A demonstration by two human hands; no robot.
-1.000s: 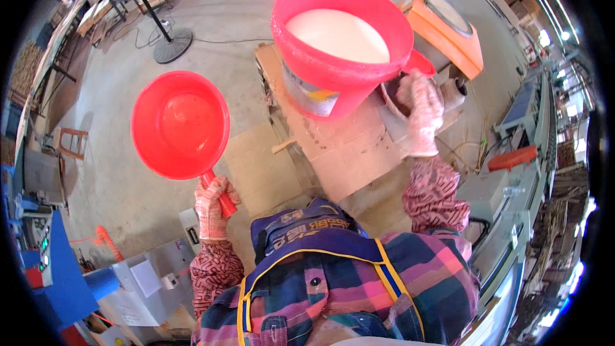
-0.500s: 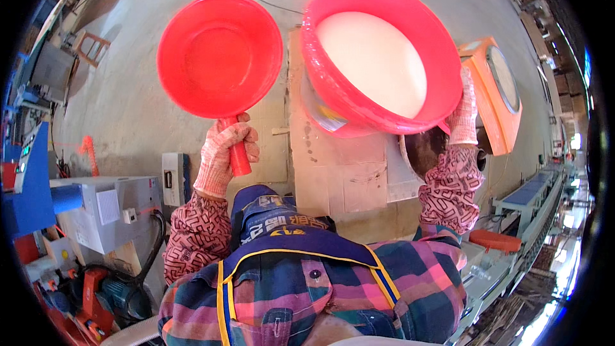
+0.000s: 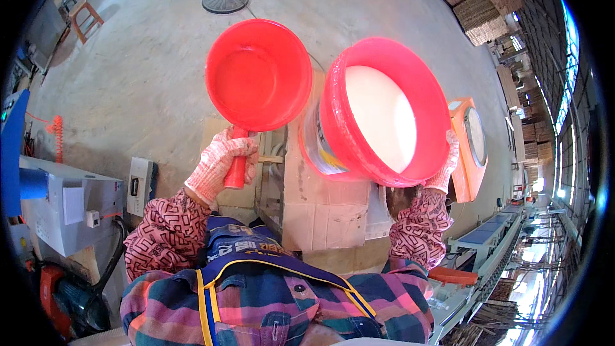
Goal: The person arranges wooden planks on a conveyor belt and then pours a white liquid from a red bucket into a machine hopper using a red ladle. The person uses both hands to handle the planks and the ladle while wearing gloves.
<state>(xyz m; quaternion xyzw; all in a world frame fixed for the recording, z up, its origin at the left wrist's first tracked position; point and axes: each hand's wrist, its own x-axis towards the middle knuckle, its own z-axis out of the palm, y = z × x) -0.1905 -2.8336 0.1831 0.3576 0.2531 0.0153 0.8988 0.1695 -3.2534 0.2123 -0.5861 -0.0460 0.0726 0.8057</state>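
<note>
A red plastic dipper (image 3: 256,80) hangs in front of me, its round bowl facing up with no liquid to be seen in it. My left hand (image 3: 221,161), in a pale knit glove, is wrapped round its short handle. To the right, a large red bucket (image 3: 339,112) leans toward me and holds white liquid (image 3: 381,118). My gloved right hand (image 3: 446,165) grips the bucket's near right rim; part of its fingers is hidden behind the rim. The dipper's bowl is close beside the bucket's left side.
Flattened cardboard (image 3: 327,218) lies beneath the bucket. An orange device with a round dial (image 3: 471,144) stands at its right. A grey machine cabinet (image 3: 73,205) is on the left, a fan base (image 3: 224,0) at the far side, and a long conveyor (image 3: 487,230) at the right.
The view has shifted, bringing more of the far floor into sight. The dipper now appears nearer the bucket and slightly higher relative to it in the picture. Both hands keep their holds.
</note>
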